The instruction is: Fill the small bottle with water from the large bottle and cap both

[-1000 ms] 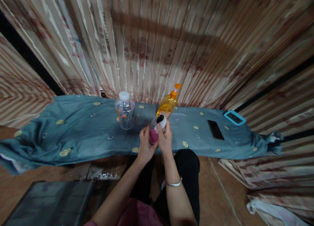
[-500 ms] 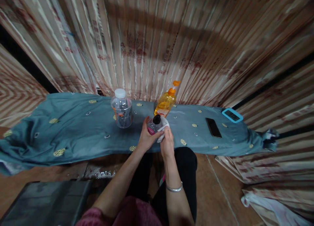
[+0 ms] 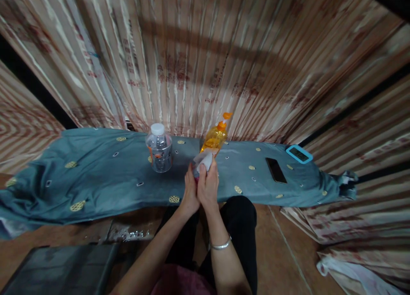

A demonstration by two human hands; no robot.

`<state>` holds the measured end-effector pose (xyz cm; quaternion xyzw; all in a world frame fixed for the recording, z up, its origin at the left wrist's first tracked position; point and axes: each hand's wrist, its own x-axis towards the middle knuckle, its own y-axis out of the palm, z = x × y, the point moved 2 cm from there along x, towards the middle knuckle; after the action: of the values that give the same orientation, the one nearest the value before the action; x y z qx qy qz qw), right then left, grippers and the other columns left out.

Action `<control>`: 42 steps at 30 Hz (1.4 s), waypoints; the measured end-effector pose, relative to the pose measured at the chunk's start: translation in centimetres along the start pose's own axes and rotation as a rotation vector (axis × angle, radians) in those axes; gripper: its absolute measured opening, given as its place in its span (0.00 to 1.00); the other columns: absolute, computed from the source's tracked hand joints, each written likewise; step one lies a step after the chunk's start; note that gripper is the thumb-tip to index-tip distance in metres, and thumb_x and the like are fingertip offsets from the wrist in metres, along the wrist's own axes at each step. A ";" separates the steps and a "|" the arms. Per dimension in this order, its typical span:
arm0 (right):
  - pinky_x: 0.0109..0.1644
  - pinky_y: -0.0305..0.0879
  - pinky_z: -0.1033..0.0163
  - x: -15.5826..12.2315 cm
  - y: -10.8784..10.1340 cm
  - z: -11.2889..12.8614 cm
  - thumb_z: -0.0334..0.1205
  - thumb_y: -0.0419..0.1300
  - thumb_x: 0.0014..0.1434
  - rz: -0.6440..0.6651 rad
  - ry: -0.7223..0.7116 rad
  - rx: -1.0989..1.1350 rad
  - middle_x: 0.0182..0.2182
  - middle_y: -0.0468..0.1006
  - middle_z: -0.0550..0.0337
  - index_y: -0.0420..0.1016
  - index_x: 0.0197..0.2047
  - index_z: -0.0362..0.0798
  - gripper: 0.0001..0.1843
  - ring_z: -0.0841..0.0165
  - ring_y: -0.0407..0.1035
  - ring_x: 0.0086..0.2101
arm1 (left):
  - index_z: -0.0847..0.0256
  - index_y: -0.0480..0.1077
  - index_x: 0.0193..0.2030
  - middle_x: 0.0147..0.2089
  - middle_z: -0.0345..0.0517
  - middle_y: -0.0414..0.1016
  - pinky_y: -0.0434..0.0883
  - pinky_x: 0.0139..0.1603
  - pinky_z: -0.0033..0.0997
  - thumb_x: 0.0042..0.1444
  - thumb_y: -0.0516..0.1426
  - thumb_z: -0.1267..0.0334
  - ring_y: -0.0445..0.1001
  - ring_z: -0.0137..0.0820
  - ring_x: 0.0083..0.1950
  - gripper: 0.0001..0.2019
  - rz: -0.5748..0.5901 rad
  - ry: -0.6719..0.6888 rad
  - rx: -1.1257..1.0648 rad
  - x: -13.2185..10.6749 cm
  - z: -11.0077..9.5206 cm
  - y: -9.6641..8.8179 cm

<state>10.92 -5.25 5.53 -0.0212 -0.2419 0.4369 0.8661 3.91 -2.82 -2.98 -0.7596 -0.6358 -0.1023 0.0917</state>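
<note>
My left hand (image 3: 191, 191) is wrapped round a small bottle with pink contents (image 3: 195, 175), held just above the near edge of the blue cloth (image 3: 105, 171). My right hand (image 3: 208, 184) presses a white cloth or tissue (image 3: 205, 161) over the bottle's top, so the black cap is hidden. Both hands are closed and touch each other. An orange pump bottle (image 3: 215, 137) stands right behind them. A clear plastic bottle with a white cap (image 3: 158, 147) stands to the left.
A black phone (image 3: 276, 170) and a light-blue framed device (image 3: 298, 154) lie on the cloth at the right. Striped curtains (image 3: 205, 60) hang behind. A dark box (image 3: 60, 269) sits on the floor at lower left, a white bag (image 3: 352, 273) at lower right.
My right hand has brought the white tissue up over the bottle's black cap, which showed before. Both hands have closed together round the bottle. The view has shifted slightly.
</note>
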 end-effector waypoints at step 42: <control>0.65 0.62 0.40 -0.8 0.4 -3.6 0.58 0.46 0.73 -0.131 0.044 -0.007 0.59 0.74 0.41 0.66 0.65 0.43 0.30 0.53 0.68 0.60 | 0.55 0.43 0.79 0.82 0.54 0.39 0.42 0.81 0.53 0.68 0.49 0.41 0.39 0.46 0.82 0.39 0.117 0.001 -0.053 -5.7 -1.0 0.1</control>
<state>11.82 -5.02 1.93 -0.0178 -0.2253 0.3779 0.8978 2.98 -8.49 -3.55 -0.7974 -0.5874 -0.1140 0.0777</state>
